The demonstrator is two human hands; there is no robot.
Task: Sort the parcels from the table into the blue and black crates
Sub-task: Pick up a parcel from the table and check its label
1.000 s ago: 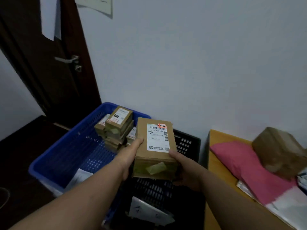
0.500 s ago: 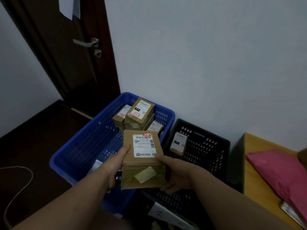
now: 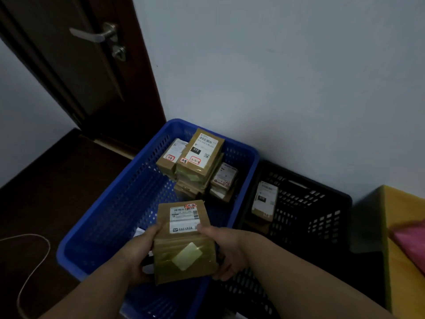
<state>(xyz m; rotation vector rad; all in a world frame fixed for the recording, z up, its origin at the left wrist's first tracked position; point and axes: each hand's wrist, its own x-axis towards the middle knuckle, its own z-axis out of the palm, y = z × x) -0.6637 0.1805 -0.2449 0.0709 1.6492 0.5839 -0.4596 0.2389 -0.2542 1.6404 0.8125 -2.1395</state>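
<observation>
- Progress check first: I'd call this somewhere mid-sort. Several parcels already sit in the crates, one is in hand, and at least a pink plastic mailer bag (image 3: 411, 245) is waiting on the yellow wooden table (image 3: 400, 217) way off to the right of the right hand. How much more is on that table I can't tell, it's cut off by the frame edge.
- Big blue perforated plastic crate (image 3: 110, 217): right under and ahead of the left hand. At its far end, well ahead of both hands, there's a stack of brown cardboard parcels with white labels (image 3: 195, 164), several deep, with a smaller labelled parcel (image 3: 224, 178) leaning just beside it. Some white paper shows on the crate floor next to the left hand, mostly hidden.
- Black perforated plastic crate (image 3: 308, 212): ahead and to the right of the right hand, touching the blue one. Only one labelled brown parcel (image 3: 264, 203) visible, propped against its near-left wall. The rest is too dark to read.
- The flat brown cardboard parcel with the white shipping label (image 3: 184, 240): held between both hands, over the near end of the blue crate, so my guess is it's headed in there.
- Left hand (image 3: 138, 256): fingers wrapped on the parcel's left edge, thumb on top.
- Right hand (image 3: 226, 252): same deal on the right edge, gripping it.
</observation>
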